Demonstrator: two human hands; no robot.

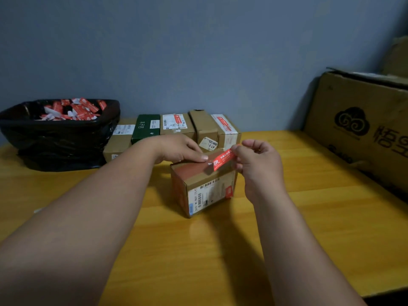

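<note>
A small cardboard parcel [205, 188] with a shipping label on its front stands in the middle of the yellow wooden table [198, 250]. A red sticker [223, 161] is partly lifted off the parcel's top. My right hand [258, 164] pinches the sticker's raised end between thumb and fingers. My left hand [181, 149] lies on the top of the parcel, with straight fingers pressing down beside the sticker's attached end.
A row of several parcels [176, 129], one dark green, lines the wall behind. A bin lined with a black bag [59, 133] holds many red stickers at the back left. A large cardboard box [362, 127] stands at the right edge.
</note>
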